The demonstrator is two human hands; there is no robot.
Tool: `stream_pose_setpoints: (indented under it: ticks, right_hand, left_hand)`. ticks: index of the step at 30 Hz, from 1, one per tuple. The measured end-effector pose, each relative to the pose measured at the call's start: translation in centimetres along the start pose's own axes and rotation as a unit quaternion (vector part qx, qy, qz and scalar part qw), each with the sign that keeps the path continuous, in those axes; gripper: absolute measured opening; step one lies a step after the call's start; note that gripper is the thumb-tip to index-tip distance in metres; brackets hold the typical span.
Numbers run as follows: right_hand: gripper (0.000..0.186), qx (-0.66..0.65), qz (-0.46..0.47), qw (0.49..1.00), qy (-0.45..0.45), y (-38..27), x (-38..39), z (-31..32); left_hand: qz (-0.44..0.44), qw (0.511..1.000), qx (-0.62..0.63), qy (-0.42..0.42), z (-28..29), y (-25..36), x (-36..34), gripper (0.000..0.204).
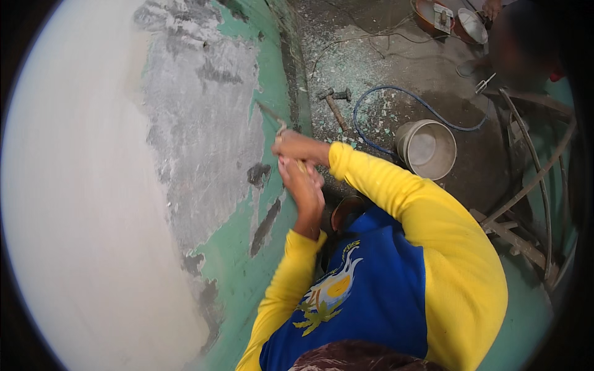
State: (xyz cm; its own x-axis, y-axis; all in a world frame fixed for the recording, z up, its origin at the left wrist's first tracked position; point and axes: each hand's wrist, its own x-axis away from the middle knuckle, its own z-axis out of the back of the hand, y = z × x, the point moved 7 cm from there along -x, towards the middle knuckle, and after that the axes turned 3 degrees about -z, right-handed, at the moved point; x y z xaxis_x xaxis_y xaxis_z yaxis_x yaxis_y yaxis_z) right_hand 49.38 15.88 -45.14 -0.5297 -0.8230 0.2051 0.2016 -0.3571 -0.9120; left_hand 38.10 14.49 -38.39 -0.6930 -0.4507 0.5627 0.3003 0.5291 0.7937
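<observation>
Grip closed on a narrow-bladed hand tool (283,126), right hand (298,147) above, left hand (304,185) just below it. Left of the grip spreads the patchy wall (207,130); up-left juts the tool's thin blade (268,111), over green paint (272,80). It looks light and stiff, likely best steadied by the handle, mostly hidden in the grip.
</observation>
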Motion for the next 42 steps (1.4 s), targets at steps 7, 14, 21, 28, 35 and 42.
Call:
stream_pose_setpoints:
  ticks: [7,14,21,28,35,42]
  right_hand:
    - [0.046,-0.386,-0.266,0.883,-0.009,-0.7,2.9,1.6]
    - [0.041,-0.082,0.056,0.993,0.068,1.3,-1.4,3.6]
    - [0.043,-0.327,-0.145,0.932,0.057,-2.4,3.5,-2.4]
    - [0.044,-0.350,-0.176,0.918,0.064,-6.2,5.4,-4.5]
    - [0.040,-0.229,-0.144,0.958,0.091,-6.0,6.0,-4.7]
    - [0.028,-0.319,-0.192,0.927,0.049,-4.4,2.7,0.4]
  left_hand:
    - [-0.012,0.999,0.032,-0.023,-0.1,-0.5,-1.3,0.026]
    - [-0.003,0.997,0.029,-0.075,-1.1,-0.7,-6.8,0.026]
    - [0.010,1.000,0.026,-0.014,2.6,0.5,3.0,0.028]
    - [0.005,0.999,0.037,-0.009,4.4,2.5,6.7,0.028]
    - [-0.002,0.999,0.042,-0.002,3.6,1.7,7.7,0.026]
    - [-0.014,0.998,0.047,-0.050,1.7,1.8,1.3,0.031]
